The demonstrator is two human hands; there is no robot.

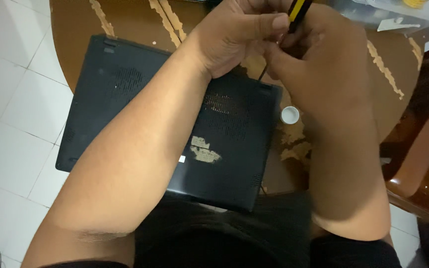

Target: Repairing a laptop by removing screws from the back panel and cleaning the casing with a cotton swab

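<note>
While the left hand (pixel 234 37) curls loosely over the far edge of the upturned black laptop (pixel 125 114), its fingers meeting the other hand's (whether they pinch anything cannot be told), the right hand (pixel 319 54) is clenched around a yellow-and-black screwdriver (pixel 296 12) at about twelve o'clock of the view. The laptop lies bottom up on a worn brown table (pixel 388 109), with a small white cap (pixel 289 115) just beside its edge at three o'clock.
</note>
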